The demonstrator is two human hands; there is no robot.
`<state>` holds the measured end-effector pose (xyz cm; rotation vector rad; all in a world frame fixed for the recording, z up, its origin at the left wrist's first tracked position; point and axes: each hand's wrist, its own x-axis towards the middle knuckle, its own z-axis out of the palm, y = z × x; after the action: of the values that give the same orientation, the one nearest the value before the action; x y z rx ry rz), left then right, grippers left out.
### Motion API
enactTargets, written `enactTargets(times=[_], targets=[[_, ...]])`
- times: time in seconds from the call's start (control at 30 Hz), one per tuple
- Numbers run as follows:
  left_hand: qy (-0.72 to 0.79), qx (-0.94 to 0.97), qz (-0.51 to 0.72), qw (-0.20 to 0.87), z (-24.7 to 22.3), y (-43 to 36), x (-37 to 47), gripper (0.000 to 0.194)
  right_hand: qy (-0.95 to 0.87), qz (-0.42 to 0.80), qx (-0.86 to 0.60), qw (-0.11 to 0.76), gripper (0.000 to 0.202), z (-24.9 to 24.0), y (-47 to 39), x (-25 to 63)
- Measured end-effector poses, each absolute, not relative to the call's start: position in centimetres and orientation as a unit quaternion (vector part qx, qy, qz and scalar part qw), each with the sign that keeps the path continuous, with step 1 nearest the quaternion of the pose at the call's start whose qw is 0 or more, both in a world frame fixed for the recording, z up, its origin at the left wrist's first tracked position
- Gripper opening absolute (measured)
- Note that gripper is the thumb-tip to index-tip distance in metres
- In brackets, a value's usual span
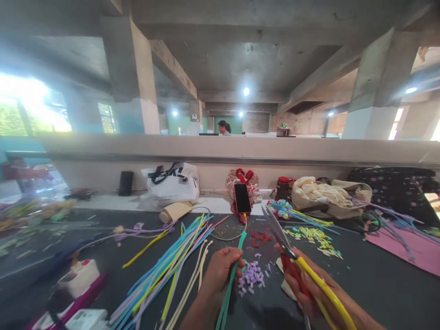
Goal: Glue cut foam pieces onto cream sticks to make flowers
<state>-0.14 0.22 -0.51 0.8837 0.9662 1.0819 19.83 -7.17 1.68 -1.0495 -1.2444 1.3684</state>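
My left hand is closed, thumb and fingers pinching a few thin green cords whose ends rise above the fingertips. In my right hand is a pair of scissors; their blades point up and away, slightly parted, right of the green cords and apart from them. A yellow handle shows on top, with a red part in the palm half hidden by the fingers. Short purple cut pieces lie in a pile between my hands, with red pieces just beyond.
Long coloured cords lie left, near a white power strip. Yellow-green pieces and a pink sheet lie right. A phone, white bag and cloth bag line the back partition. A person is beyond.
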Motion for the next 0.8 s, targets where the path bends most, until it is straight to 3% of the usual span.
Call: enactTargets(times=[0.23, 0.43, 0.8], targets=[[0.412, 0.371, 0.481, 0.679, -0.3, 0.2, -0.2, 0.025, -0.581, 0.524, -0.516, 0.348, 0.052, 1.8, -6.5, 19.8], [0.405, 0.385, 0.479, 0.676, -0.4, 0.2, -0.2, 0.027, -0.583, 0.509, -0.565, 0.286, 0.045, 1.5, -6.5, 19.1], [0.406, 0.426, 0.446, 0.674, 0.0, -0.7, 0.1, 0.023, -0.573, 0.501, -0.582, 0.288, 0.036, 2.1, -5.6, 17.4]])
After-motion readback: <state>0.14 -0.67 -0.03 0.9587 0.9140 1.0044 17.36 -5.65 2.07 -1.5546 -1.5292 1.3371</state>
